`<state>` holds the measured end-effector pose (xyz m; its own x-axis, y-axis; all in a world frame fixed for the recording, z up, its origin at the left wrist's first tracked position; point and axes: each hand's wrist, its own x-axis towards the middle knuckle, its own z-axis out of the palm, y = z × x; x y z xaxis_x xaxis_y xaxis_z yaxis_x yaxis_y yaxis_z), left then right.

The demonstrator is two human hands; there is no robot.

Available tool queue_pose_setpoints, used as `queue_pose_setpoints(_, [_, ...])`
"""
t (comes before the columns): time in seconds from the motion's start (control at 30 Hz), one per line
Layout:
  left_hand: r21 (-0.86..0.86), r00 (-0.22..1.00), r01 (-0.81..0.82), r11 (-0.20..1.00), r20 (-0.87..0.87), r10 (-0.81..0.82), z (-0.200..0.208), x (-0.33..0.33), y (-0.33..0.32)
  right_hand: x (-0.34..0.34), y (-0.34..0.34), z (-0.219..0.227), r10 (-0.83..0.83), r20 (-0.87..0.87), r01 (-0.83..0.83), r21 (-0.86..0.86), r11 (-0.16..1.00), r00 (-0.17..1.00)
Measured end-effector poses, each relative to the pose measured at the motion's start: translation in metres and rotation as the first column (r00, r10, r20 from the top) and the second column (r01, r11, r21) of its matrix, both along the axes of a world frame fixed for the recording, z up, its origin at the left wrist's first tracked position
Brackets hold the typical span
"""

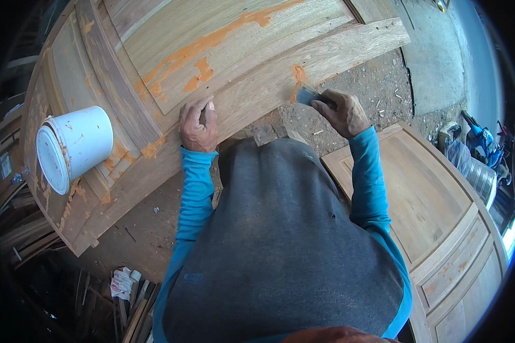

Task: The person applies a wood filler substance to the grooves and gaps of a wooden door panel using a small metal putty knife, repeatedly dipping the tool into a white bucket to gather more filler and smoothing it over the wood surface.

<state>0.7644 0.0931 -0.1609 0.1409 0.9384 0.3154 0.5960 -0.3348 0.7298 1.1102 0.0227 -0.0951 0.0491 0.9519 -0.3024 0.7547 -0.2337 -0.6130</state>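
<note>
A wooden panelled door [349,48] lies before me, streaked with orange filler [212,40]. My right hand [349,113] grips a putty knife [306,95], its blade against a fresh orange patch [297,73] at the door's near edge. The handle is mostly hidden by the fingers. My left hand [198,127] rests at the same edge, farther left, fingers curled and thumb close to the fingertips; whether anything small is between them cannot be made out. On the door's left part a white lidded bucket [86,143] lies on its side, smeared with orange.
Another panelled door [412,194] lies at the right. Beyond it are a metal container [480,180] and a blue tool [480,140]. Wood strips [134,314] are heaped at the lower left. Shavings litter the dirt floor [377,86]; a grey sheet [435,63] lies at the upper right.
</note>
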Motion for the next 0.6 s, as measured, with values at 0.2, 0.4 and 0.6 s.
queue_pose_setpoints(0.2, [-0.012,0.999,-0.01,1.0,-0.053,0.009,0.001,-0.001,0.0,0.056,-0.047,0.001,-0.376,-0.242,0.306,-0.281,0.909,0.894])
queue_pose_setpoints(0.4, [0.0,0.999,0.016,1.0,-0.043,-0.016,-0.005,-0.002,-0.001,0.063,-0.095,-0.039,-0.643,0.203,0.55,0.371,0.748,0.739])
queue_pose_setpoints(0.6, [0.001,0.999,0.002,1.0,-0.034,-0.002,-0.005,-0.002,0.0,0.058,-0.085,-0.043,-0.686,-0.173,0.707,0.204,0.677,0.706])
